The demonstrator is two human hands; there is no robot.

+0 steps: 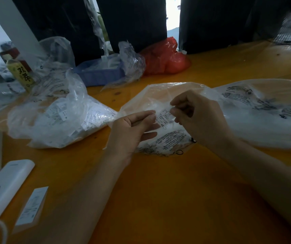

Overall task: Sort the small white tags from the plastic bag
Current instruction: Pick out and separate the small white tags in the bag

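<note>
The right hand (197, 117) pinches a white tag (164, 118) by its right edge; the left hand (132, 131), fingers loosely extended, touches its left edge. Under them lies a clear bag (158, 95) on the orange table (158, 199). At nine o'clock sits a bag of tags (62, 118); at three, another bag (268, 117).

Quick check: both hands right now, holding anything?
Left hand: fingers loosely extended, touching the edge of the white tag; no clear grip.
Right hand: pinches the white tag.
</note>
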